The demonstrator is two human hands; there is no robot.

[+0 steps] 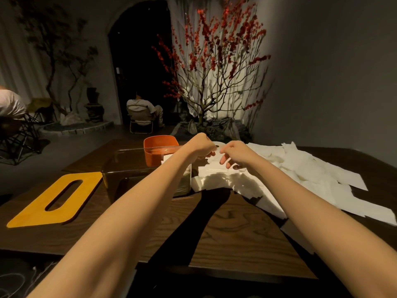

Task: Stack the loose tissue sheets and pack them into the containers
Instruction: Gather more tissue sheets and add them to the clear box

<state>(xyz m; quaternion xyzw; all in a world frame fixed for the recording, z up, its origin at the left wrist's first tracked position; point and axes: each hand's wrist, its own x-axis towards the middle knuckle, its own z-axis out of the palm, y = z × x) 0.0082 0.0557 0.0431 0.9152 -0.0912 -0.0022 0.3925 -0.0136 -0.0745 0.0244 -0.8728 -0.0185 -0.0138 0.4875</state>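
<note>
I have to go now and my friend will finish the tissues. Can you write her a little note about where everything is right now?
Left hand: fingers curled on a tissue sheet above the stack, beside the clear box.
Right hand: fingers spread, touching the same sheet.
Neat stack sits on the wooden table, right of the clear container.
Loose tissue sheets are spread out to the right.
Orange container stands behind the clear one; some tissue shows near it.
Yellow slotted lid lies flat on the left, off its box.
Done: part of a stack.
Left: stack the rest, pack the containers.
</note>
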